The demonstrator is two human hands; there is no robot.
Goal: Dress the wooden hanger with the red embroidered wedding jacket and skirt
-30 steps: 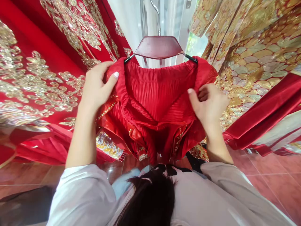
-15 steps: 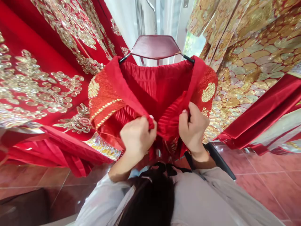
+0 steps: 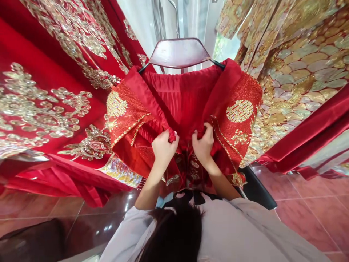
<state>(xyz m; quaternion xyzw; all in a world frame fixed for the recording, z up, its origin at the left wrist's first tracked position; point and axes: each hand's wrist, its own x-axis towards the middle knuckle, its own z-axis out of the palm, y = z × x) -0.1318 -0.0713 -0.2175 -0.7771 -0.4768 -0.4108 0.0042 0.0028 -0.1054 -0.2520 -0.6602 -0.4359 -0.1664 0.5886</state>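
Left hand and right hand curled tightly, gripping red garment, centre frame. Hanger upper centre; fingertip contact unclear.

The wire hook runs off the top at twelve o'clock, the beaded gown off the left at nine. The left hand and right hand hide bits of the red garment's front.
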